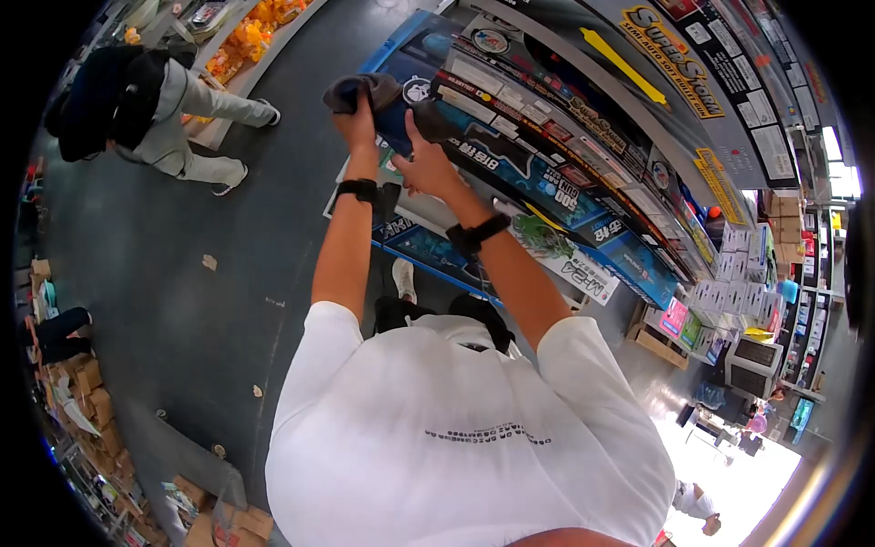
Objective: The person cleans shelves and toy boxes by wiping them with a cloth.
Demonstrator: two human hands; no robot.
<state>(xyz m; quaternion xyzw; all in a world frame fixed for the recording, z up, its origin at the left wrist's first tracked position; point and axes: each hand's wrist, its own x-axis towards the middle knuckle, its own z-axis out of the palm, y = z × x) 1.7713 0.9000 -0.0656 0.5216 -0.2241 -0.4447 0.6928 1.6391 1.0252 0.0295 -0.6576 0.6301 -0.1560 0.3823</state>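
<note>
My left hand (357,126) is closed around a bunched grey-brown and dark blue cloth (378,89), at the far end of a stack of boxed toy guns. My right hand (427,166) is just right of it, fingers apart, beside the dark part of the cloth; whether it grips any of it is hard to make out. Both wrists wear black bands. Under and beyond the hands lies a blue toy-gun box (492,155) with a skull emblem and Chinese lettering. Lower down, a white box marked M-24 (583,273) sticks out.
More large toy boxes, one reading Super Storm (679,68), are stacked to the right. A person (173,109) in dark top and pale trousers stands at upper left beside a shelf of orange items (251,41). Cardboard boxes (91,392) line the lower left. Grey floor (200,301) lies between.
</note>
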